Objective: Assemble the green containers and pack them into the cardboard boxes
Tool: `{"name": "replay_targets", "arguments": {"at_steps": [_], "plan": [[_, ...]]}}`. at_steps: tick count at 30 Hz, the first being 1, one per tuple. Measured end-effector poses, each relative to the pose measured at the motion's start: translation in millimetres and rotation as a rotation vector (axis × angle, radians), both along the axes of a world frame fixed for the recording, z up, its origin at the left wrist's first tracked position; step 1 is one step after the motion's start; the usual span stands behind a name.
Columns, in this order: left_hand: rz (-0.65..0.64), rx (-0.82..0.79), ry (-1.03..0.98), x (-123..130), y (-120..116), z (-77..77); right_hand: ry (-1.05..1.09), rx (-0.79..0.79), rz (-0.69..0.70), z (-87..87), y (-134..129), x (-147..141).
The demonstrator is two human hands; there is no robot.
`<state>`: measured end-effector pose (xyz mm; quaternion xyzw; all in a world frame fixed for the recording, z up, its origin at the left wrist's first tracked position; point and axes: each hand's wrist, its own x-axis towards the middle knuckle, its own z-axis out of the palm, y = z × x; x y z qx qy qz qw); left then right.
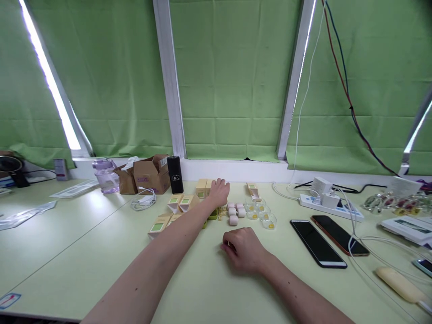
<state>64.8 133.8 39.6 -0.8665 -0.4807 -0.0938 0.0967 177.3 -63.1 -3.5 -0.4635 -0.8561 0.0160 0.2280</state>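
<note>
Pale-yellow cartons (201, 188) stand just past nine o'clock from the nearer left hand (219, 192), fingers bent, and at eleven from the curled right hand (243, 248); whether either grips anything, I cannot tell.

The left hand (219, 192) is stretched forward beside small cream boxes (201, 188), its grip hidden, while the right hand (243, 249) is held loosely curled nearer the table's (199, 288) front. Between and beyond them, pale pink cylinders (233, 220) are clustered just beside clear containers (269, 221) with yellow spots. To the right, two smartphones (317, 243) are laid near a plugged-up power strip (305, 201); to the left, a black cylinder (175, 174) is stood by an opened cardboard box (148, 176).
</note>
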Motion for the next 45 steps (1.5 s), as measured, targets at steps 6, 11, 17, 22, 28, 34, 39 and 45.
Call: {"name": "replay_targets", "arguments": {"at_steps": [6,11,17,22,28,34,39,45], "plan": [[0.033,0.031,-0.032,10.4,-31.8,-11.9,-0.006,-0.004,-0.002,1.8,-0.1,-1.6],[0.056,-0.034,-0.038,10.4,-33.8,-14.7,-0.002,-0.005,-0.001,2.4,0.2,-1.9],[0.1,-0.076,-0.062,15.7,-26.6,-14.6,-0.012,-0.007,0.001,2.0,-0.1,-2.4],[0.143,-0.094,-0.09,18.8,-18.6,-17.0,-0.011,-0.006,0.001,1.7,-0.6,-2.4],[0.173,-0.126,-0.13,19.1,-5.1,-21.4,-0.012,-0.026,0.009,3.0,-1.4,-3.2],[0.184,-0.181,-0.162,23.1,9.7,-20.5,0.006,-0.021,0.016,2.5,-2.0,-2.7],[0.188,-0.24,-0.194,24.4,20.4,-18.9,0.002,-0.028,0.02,1.1,-0.7,-2.5],[0.205,-0.26,-0.257,27.0,29.8,-19.4,0.001,-0.015,0.03,1.3,-1.0,-3.3]]}}
